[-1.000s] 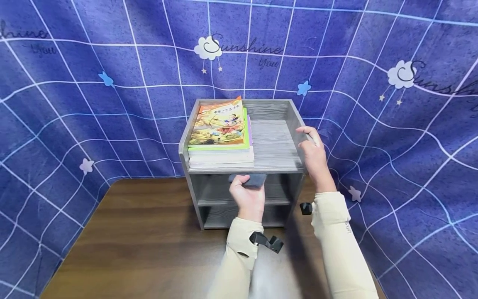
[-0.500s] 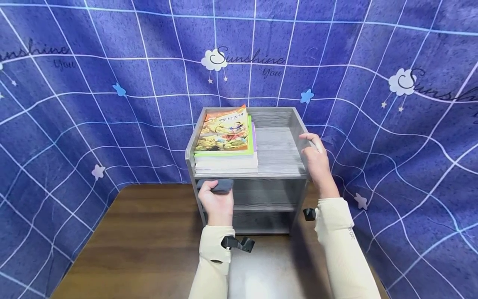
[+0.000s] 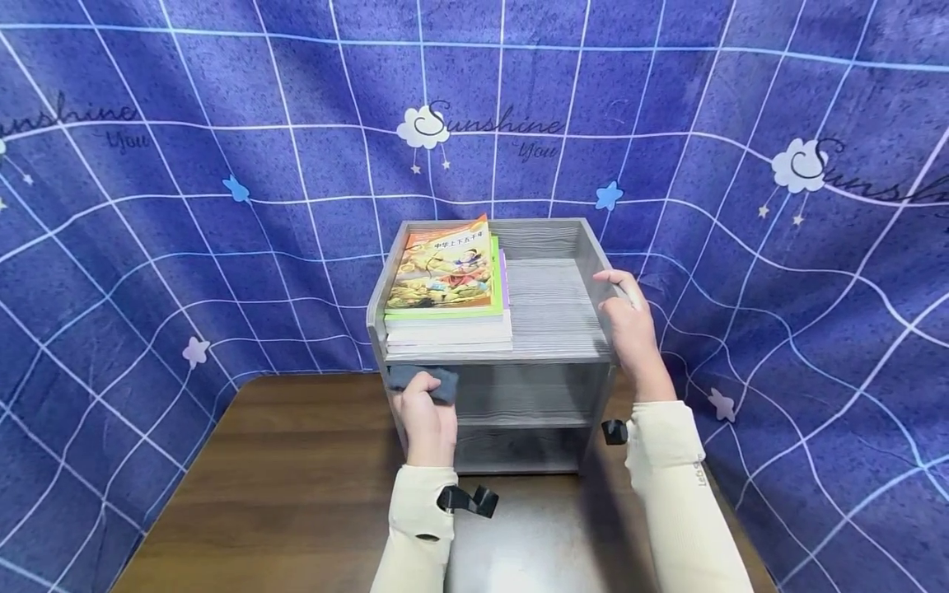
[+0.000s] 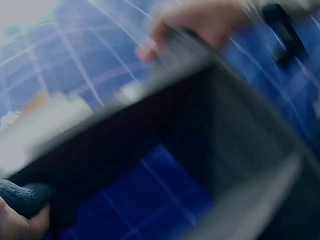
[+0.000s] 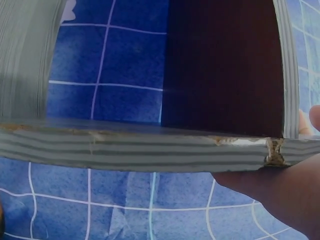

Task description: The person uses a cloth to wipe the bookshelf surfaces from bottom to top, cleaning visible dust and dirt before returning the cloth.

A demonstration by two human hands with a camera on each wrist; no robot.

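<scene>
Here, left fingers [image 3: 423,382] clamped on nubby cloth [image 3: 446,388], right fingers [image 3: 623,281] gripping wood-grained shelf [image 3: 550,290]

Most fingers of the left hand [image 3: 426,424] are hidden behind a dark cloth [image 3: 446,387], which blocks part of the shelf unit [image 3: 552,296] below its top board's left front corner. In the stack of books [image 3: 445,333], lower covers are mostly hidden. The head view's bottom edge cuts off the bench [image 3: 296,445] and the right sleeve [image 3: 685,478], its lettering too small to read. The left wrist view is blurred; the right wrist view crops the right hand [image 3: 633,329].
</scene>
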